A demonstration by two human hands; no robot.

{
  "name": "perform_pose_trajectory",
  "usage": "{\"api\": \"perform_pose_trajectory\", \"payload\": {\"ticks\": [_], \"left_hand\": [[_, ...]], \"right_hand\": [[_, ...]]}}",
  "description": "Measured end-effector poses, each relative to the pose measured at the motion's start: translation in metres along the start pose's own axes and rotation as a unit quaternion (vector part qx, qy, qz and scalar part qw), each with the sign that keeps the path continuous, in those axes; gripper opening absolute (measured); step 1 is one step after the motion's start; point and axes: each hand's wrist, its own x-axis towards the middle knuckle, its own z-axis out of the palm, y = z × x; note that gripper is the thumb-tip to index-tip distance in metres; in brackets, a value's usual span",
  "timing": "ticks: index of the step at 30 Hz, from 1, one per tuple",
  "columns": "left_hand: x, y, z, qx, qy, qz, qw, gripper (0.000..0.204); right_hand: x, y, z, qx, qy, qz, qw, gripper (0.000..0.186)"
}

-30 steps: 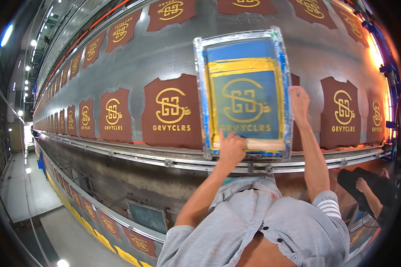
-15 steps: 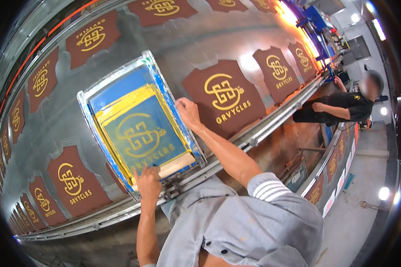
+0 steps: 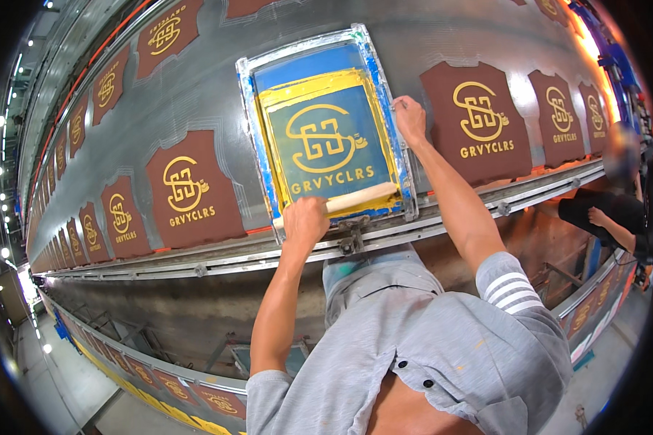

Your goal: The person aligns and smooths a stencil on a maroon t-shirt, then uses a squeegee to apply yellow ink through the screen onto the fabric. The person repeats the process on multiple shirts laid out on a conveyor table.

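Left hand (image 3: 306, 220) is clenching pale wooden bar (image 3: 363, 198) at near end of blue-mesh, metal-framed screen (image 3: 323, 141) on grey tabletop (image 3: 214, 101). Right hand (image 3: 410, 119) is touching its right edge, can't tell if gripping. Maroon fabric panels (image 3: 477, 122) either side already sporting yellow prints (image 3: 185, 185); underneath, no clue.

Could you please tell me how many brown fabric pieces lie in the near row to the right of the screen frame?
3: the nearest piece, beside the right hand; the middle piece, further right; and the last piece, beyond that. Others may be hidden.
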Motion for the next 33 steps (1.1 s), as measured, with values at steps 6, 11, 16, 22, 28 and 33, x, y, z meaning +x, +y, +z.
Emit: {"api": "perform_pose_trajectory", "payload": {"ticks": [6,11,16,22,28,33], "left_hand": [[0.036,-0.012,0.015,0.027,-0.104,0.004,0.994,0.018],[0.097,-0.025,0.025,0.008,-0.278,-0.028,0.960,0.020],[0.153,-0.039,-0.020,0.011,-0.426,0.013,0.905,0.037],[0.191,-0.035,-0.046,0.031,-0.059,0.071,0.995,0.020],[0.244,-0.079,-0.064,0.094,0.004,0.046,0.994,0.010],[0.239,-0.078,-0.056,0.100,0.018,0.037,0.994,0.022]], "right_hand": [[0.001,-0.004,-0.005,-0.014,-0.008,0.011,1.000,0.026],[0.002,-0.003,-0.008,-0.056,0.020,-0.012,0.998,0.027],[-0.009,-0.056,-0.032,-0.093,-0.080,-0.249,0.961,0.028],[0.008,-0.161,-0.010,-0.368,-0.456,-0.222,0.779,0.020],[0.065,-0.137,0.044,-0.306,-0.291,-0.377,0.824,0.016],[0.052,-0.129,0.044,-0.287,-0.238,-0.401,0.837,0.017]]}}
